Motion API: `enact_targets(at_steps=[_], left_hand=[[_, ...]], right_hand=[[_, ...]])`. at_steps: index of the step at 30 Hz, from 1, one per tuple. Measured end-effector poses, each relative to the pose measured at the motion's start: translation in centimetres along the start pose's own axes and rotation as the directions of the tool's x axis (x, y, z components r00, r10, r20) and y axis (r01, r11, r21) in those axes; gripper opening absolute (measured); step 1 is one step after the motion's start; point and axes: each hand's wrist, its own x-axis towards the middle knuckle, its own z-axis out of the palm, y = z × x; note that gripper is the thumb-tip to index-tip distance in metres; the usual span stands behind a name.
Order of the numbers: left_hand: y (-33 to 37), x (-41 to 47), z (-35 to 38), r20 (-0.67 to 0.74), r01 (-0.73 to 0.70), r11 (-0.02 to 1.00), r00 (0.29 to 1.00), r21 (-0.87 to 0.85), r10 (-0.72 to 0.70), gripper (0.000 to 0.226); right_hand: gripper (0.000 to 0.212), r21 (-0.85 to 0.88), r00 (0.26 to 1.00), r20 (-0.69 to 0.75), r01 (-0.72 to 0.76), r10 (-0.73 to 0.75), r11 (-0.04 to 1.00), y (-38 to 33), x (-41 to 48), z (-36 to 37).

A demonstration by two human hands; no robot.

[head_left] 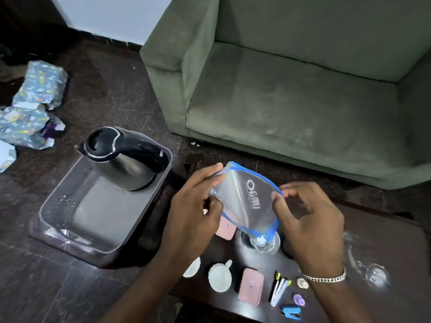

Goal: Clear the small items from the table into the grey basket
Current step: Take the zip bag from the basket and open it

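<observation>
Both hands hold a clear plastic pouch [248, 199] with a blue rim above the dark table [384, 234]. My left hand [198, 199] pinches its left edge and my right hand [307, 215] grips its right edge. The grey basket [58, 206] sits on the floor to the left with a steel kettle [121, 159] inside it. On the table lie a white cup [220, 276], a pink case [251, 285], a second pink case [225, 229] partly hidden by the pouch, some pens [279, 287], a coin [302, 283], a purple piece [299, 300] and a blue clip [291, 312].
A green sofa [291, 89] stands behind the table. Crumpled patterned wrapping [32, 106] lies on the dark floor at the left. A glass [264, 243] stands under the pouch, another glass [375, 273] lies at the table's right, and a white dish [192, 268] peeks from under my left arm.
</observation>
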Motion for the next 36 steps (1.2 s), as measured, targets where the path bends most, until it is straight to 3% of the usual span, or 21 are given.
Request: enact_targets(at_steps=[4,8,10,12,14,16,20,23,25,26,27,28,29,31,32,33,36], left_hand=[[2.4,0.3,1.5,0.063,-0.002,0.999,0.998,-0.037,0.005,0.053],[4.1,0.4,2.8,0.108,-0.042,0.998,0.993,-0.041,0.046,0.054],[4.8,0.3,3.3,0.122,-0.066,0.997,0.99,-0.032,0.069,0.054],[5.5,0.0,3.9,0.15,-0.095,0.994,0.984,-0.044,0.101,0.053],[6.3,-0.5,4.4,0.2,-0.135,0.99,0.97,-0.037,0.139,0.053],[7.2,-1.1,5.2,0.263,-0.195,0.981,0.946,-0.012,0.191,0.054],[9.1,-2.5,6.0,0.36,-0.3,0.954,0.888,-0.019,0.287,0.056],[10.3,-3.2,6.0,0.382,-0.335,0.941,0.866,-0.034,0.323,0.057],[10.8,-3.5,5.8,0.394,-0.343,0.939,0.858,-0.039,0.329,0.056],[11.0,-3.6,5.6,0.402,-0.354,0.935,0.851,-0.034,0.337,0.055],[11.2,-3.8,5.6,0.416,-0.37,0.929,0.84,-0.029,0.348,0.056],[11.3,-4.1,5.5,0.436,-0.378,0.926,0.828,-0.03,0.352,0.058],[11.4,-4.3,5.5,0.449,-0.387,0.921,0.817,-0.037,0.362,0.058],[11.6,-4.8,5.3,0.46,-0.398,0.916,0.804,-0.058,0.378,0.054],[11.8,-5.1,5.2,0.462,-0.392,0.918,0.803,-0.064,0.376,0.053],[12.0,-5.3,5.1,0.457,-0.378,0.923,0.81,-0.073,0.368,0.053],[12.2,-5.8,5.0,0.432,-0.344,0.938,0.839,-0.049,0.331,0.057]], right_hand=[[0.018,0.023,0.997,-0.008,0.076,-0.076,0.997,1.0,-0.1,-2.3],[0.021,-0.142,0.964,0.09,0.262,-0.251,0.955,2.0,-0.2,-4.1],[0.02,-0.29,0.97,0.153,0.228,-0.19,0.93,1.9,-0.1,-5.1],[0.021,-0.469,0.978,0.21,0.089,0.013,0.878,0.8,0.1,-6.0],[0.03,-0.609,0.924,0.277,-0.044,0.265,0.792,0.1,0.3,-6.6],[0.033,-0.582,0.865,0.323,-0.139,0.385,0.801,-0.1,0.4,-6.9],[0.011,-0.358,0.833,0.4,-0.242,0.383,0.902,-1.0,0.9,-6.6],[0.042,-0.317,0.819,0.487,-0.158,0.303,0.935,-0.4,1.7,-6.7],[0.044,-0.395,0.754,0.58,-0.07,0.307,0.916,0.8,2.0,-6.9],[0.038,-0.44,0.771,0.567,-0.015,0.29,0.898,0.6,1.7,-6.8],[0.027,-0.494,0.827,0.508,0.05,0.242,0.868,0.2,0.9,-6.0],[0.016,-0.503,0.902,0.382,0.019,0.203,0.864,-1.2,-0.2,-4.8],[0.032,-0.481,0.906,0.285,-0.146,0.312,0.864,-3.5,-1.6,-3.4],[0.048,-0.241,0.796,0.295,-0.473,0.528,0.848,-6.9,-2.8,-2.1],[0.049,-0.083,0.819,0.199,-0.534,0.539,0.842,-7.5,-2.2,-1.1],[0.049,-0.075,0.829,0.128,-0.538,0.544,0.839,-8.1,-2.2,-0.5],[0.047,-0.204,0.819,0.023,-0.557,0.573,0.805,-7.6,-2.7,-0.7]])
